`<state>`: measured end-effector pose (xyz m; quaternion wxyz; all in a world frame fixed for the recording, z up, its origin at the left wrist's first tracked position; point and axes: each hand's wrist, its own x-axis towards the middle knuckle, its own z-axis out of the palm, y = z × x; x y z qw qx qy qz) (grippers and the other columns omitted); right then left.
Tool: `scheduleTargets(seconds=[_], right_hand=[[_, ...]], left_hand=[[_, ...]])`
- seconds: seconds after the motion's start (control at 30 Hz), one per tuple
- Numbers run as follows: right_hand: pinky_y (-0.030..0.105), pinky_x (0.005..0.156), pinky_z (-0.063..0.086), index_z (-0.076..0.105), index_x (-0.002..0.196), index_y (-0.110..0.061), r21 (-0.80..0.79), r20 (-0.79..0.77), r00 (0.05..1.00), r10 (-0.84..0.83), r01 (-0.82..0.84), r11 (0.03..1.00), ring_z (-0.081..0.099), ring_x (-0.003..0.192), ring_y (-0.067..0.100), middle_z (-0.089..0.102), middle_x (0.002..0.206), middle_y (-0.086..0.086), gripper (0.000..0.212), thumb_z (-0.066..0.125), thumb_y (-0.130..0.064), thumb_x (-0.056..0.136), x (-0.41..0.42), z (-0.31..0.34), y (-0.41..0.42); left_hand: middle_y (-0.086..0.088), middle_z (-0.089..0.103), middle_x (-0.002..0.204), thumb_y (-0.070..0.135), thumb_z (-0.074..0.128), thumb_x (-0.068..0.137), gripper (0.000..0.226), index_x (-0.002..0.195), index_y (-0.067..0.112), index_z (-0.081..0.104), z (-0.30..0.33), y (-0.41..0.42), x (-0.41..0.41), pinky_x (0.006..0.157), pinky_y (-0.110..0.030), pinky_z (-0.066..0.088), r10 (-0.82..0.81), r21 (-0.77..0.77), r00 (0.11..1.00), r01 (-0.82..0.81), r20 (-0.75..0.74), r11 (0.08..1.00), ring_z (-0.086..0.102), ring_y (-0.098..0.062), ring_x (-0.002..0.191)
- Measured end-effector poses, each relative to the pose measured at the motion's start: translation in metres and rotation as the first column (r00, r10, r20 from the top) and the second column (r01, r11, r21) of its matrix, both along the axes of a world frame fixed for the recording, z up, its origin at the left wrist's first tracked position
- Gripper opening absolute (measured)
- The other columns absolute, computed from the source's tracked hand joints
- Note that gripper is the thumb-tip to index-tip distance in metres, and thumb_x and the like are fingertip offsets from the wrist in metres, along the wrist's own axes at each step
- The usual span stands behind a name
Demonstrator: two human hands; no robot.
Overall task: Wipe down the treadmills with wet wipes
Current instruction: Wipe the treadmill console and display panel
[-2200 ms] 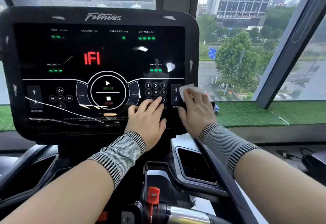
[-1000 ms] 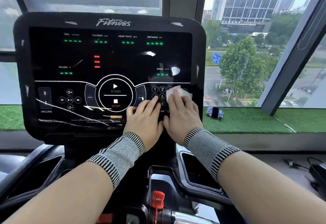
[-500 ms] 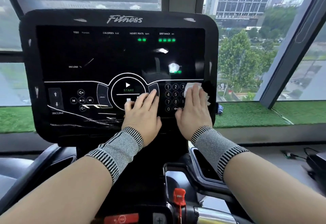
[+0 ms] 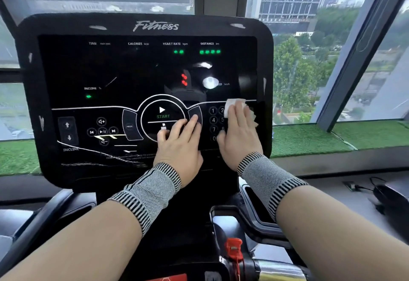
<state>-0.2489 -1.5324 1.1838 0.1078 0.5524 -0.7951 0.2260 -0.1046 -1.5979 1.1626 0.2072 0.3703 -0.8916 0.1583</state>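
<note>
On the treadmill console (image 4: 141, 70), lower right, over the number keypad (image 4: 213, 120): right hand (image 4: 238, 135) flat, fingers straight, pressing a white wet wipe (image 4: 232, 105) against the black panel. Wipe shows past the fingertips and at the hand's right edge. Left hand (image 4: 179, 145) just beside it, fingers extended, resting on the round start/stop dial (image 4: 162, 114), holding nothing.

One head-worn wide-angle camera looks forward and slightly down, squarely at the console (image 4: 141, 77) from close range, so that it fills most of the frame. Both forearms reach in from the bottom edge, and the window (image 4: 332, 59) lies behind. No second view shares the scene.
</note>
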Motion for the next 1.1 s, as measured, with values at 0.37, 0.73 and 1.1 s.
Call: scheduleTargets(seconds=[0.37, 0.73, 1.1], right_hand=[[0.045, 0.119, 0.010, 0.015, 0.147, 0.002, 0.024, -0.032, 0.999, 0.034, -0.033, 0.999, 0.002, 0.144, 0.035, 0.008, 0.155, 0.020, 0.066, 0.026, -0.033, 0.092, 0.007, -0.013, 0.013], [0.041, 0.120, 0.008, 0.010, 0.149, -0.001, 0.150, -0.040, 0.998, 0.054, -0.048, 0.988, -0.001, 0.146, 0.030, 0.001, 0.159, 0.015, 0.077, 0.010, -0.045, 0.086, 0.007, -0.045, 0.028], [0.041, 0.120, 0.010, 0.017, 0.149, -0.005, 0.143, 0.057, 0.998, -0.036, 0.028, 0.989, 0.005, 0.146, 0.031, 0.006, 0.159, 0.010, 0.085, 0.001, -0.053, 0.080, 0.004, -0.060, 0.043]], left_hand=[[0.002, 0.043, 0.147, 0.036, 0.061, 0.074, 0.063, 0.132, 0.011, 0.054, -0.012, 0.008, -0.001, 0.090, -0.050, 0.038, -0.112, -0.055, 0.994, 0.110, -0.021, 0.992, 0.037, -0.022, 0.128], [0.001, 0.043, 0.147, 0.040, 0.044, 0.076, 0.063, 0.130, 0.011, 0.056, -0.018, 0.010, 0.001, 0.091, -0.048, 0.038, -0.103, -0.013, 0.995, 0.103, 0.010, 0.995, 0.036, -0.021, 0.128], [0.003, 0.044, 0.146, 0.038, 0.061, 0.073, 0.060, 0.126, 0.011, 0.059, -0.023, 0.016, 0.005, 0.092, -0.046, 0.027, -0.093, -0.015, 0.995, 0.094, 0.044, 0.995, 0.040, -0.021, 0.129]])
